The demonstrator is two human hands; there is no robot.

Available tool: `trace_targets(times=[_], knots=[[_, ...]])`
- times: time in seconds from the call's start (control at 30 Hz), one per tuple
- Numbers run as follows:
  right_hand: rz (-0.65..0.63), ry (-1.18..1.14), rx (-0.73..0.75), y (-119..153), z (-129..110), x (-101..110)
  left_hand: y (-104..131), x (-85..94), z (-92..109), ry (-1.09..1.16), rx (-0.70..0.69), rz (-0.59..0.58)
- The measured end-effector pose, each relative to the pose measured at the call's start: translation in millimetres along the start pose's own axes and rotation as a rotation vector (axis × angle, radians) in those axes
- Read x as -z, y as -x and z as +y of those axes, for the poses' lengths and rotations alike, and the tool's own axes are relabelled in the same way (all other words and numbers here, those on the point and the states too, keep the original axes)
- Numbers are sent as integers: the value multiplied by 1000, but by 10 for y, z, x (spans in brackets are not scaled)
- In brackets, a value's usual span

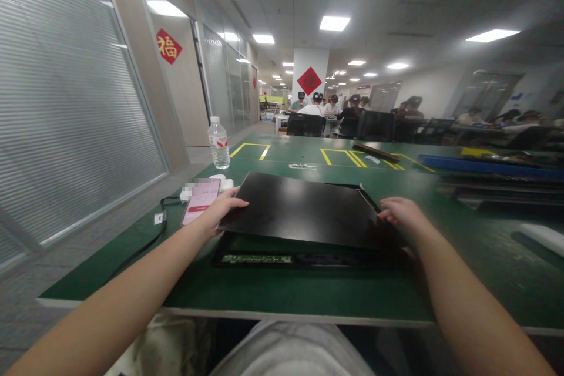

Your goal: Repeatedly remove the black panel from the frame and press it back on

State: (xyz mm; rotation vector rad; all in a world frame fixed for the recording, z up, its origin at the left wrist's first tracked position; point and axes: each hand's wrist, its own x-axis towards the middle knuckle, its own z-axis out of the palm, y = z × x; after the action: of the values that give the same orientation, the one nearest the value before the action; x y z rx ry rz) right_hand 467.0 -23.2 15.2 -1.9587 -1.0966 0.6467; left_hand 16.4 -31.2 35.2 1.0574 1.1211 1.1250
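A thin, glossy black panel [299,205] is tilted above a shallow black frame [343,259] on the green table. My left hand [227,207] grips the panel's left edge, its thumb on top and its other fingers partly underneath. At the right edge, my right hand [400,213] has its fingers closed; the fingertips are partly hidden against the dark rim. Along the frame's near side shows a green circuit board [256,259]. Most of the frame's interior is covered by the panel.
Left of the panel lie a phone [202,201], a white case [227,184] and a black cable [164,220]. A water bottle [219,144] stands behind them. Yellow tape [326,157], a dark strip [376,151] and a blue bar [484,167] are farther back. People sit beyond.
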Motion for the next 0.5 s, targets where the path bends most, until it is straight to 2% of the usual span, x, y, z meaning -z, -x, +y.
trace_targets(times=[0.27,0.5], knots=[[3,9,-3,-39,34,7,37,-53,30,-24,10,71],[21,31,35,-64,62,9,25,-61,3,-39,-22,33]])
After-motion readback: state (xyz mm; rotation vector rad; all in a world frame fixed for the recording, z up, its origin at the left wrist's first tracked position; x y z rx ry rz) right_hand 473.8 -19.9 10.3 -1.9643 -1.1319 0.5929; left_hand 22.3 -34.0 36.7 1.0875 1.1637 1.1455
